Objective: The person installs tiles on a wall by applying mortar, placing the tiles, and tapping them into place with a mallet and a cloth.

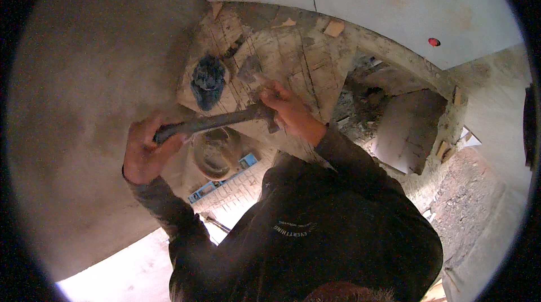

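A long dark tool [220, 119], apparently a hammer, lies crosswise between my two hands. My left hand [147, 147] is closed round its left end. My right hand [290, 111] grips the head end at the right. Just beyond my right fingers is a flat grey piece [249, 68] that I cannot make out clearly. A crumpled dark blue cloth or glove [207, 79] lies on the dusty, scored floor boards [315, 71] past the tool. Below the tool sits a round dirty bucket [217, 161], beside a light blue spirit level [200, 194].
A rough opening [360, 99] at the right shows rubble and a grey panel [408, 133]. A plastered wall [84, 105] rises at the left. A white surface [394, 3] with a red round spot [433, 41] is at the top. Small wood offcuts [333, 29] lie along its edge.
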`<state>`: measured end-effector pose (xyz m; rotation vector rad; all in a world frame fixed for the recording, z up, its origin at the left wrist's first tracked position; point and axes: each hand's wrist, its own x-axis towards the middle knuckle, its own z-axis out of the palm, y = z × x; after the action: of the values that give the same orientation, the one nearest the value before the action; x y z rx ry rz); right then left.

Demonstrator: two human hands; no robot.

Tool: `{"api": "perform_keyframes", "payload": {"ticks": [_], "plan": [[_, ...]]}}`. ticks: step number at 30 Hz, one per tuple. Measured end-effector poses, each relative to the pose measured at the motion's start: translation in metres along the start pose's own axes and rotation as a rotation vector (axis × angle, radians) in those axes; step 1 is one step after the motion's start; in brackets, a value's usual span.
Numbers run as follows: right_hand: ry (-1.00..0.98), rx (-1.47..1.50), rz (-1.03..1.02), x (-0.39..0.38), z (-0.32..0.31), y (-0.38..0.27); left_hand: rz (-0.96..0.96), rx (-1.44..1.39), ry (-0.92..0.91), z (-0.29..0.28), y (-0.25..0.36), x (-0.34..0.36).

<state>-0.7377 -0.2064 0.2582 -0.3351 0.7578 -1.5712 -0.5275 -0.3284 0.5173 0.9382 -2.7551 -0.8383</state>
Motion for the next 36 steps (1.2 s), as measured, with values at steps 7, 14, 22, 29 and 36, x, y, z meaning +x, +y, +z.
{"api": "perform_keyframes", "payload": {"ticks": [7,14,22,29,36], "plan": [[0.436,0.3,-0.114,0.075,-0.001,-0.011,0.123,-0.227,0.455,0.064,-0.046,0.166],[0.579,-0.198,-0.216,0.145,-0.048,-0.02,0.249,-1.366,0.56,0.143,-0.103,0.338],[0.671,-0.091,-0.218,0.066,-0.139,-0.004,0.019,-1.302,0.553,0.15,-0.143,0.432],[0.636,-0.245,-0.134,0.054,-0.14,0.0,-0.073,-1.244,0.862,0.19,-0.21,0.472],[0.586,-0.173,-0.282,0.057,-0.132,-0.012,-0.174,-1.47,0.725,0.189,-0.206,0.482]]}}
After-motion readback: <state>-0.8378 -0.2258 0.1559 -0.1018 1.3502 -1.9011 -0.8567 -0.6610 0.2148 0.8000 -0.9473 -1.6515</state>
